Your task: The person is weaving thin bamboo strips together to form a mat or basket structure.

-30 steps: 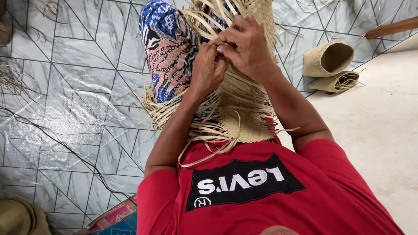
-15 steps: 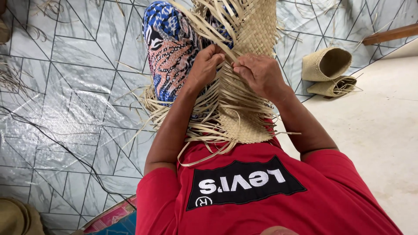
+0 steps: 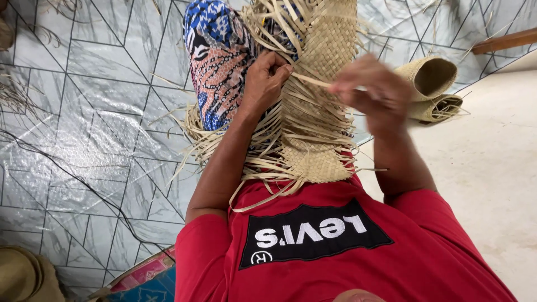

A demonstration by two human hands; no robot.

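One half-woven straw mat (image 3: pixel 327 50) lies along the person's lap, loose strips fringing both sides. The left hand (image 3: pixel 265 78) pinches one strip (image 3: pixel 313 81); the right hand (image 3: pixel 372 92), blurred, grips its other end. Two rolled woven pieces (image 3: pixel 433 89) rest on the floor (image 3: pixel 84 140) by the right edge.

A shiny grey floor mat (image 3: pixel 84 145) with a pattern of dark lines covers the floor on the left; bare pale floor (image 3: pixel 492 168) lies to the right. Two rolled woven pieces (image 3: pixel 433 89) rest at the mat's far right edge. Loose straw strips (image 3: pixel 17 95) and a thin dark cord (image 3: pixel 67 173) lie on the left.
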